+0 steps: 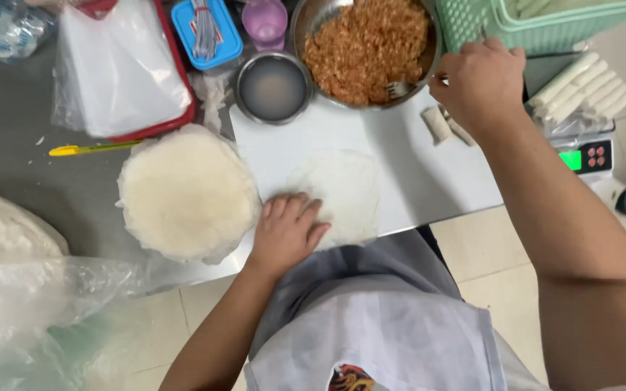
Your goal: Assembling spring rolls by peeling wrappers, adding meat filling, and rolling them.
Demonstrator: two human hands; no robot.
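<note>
Both hands are at work over a white board (414, 166) on a steel table (30, 166). Left hand (286, 230) lies flat, fingers spread and relaxed, pressing the near left edge of a thin round wrapper (342, 190) spread on the board's front part. Right hand (481, 81) is closed around the handle of a fork (400, 88), whose tines rest at the edge of the reddish-brown filling (366, 45) in a steel bowl (300, 22) at the board's far side. Just left of the wrapper sits a thick stack of wrappers (186, 192), overhanging the table edge. A small steel bowl of cloudy water (273, 87) stands beside the filling bowl. Two finished rolls (437, 123) lie on the board under the right wrist; more rolls (585, 87) are lined up on a scale (588, 156) to the right. Farther back are a red tray with plastic sheets (121, 65), a blue box (206, 29), a purple cup (265, 20) and a green basket (523, 25). A yellow-handled tool (88, 149) lies beside the tray.
</note>
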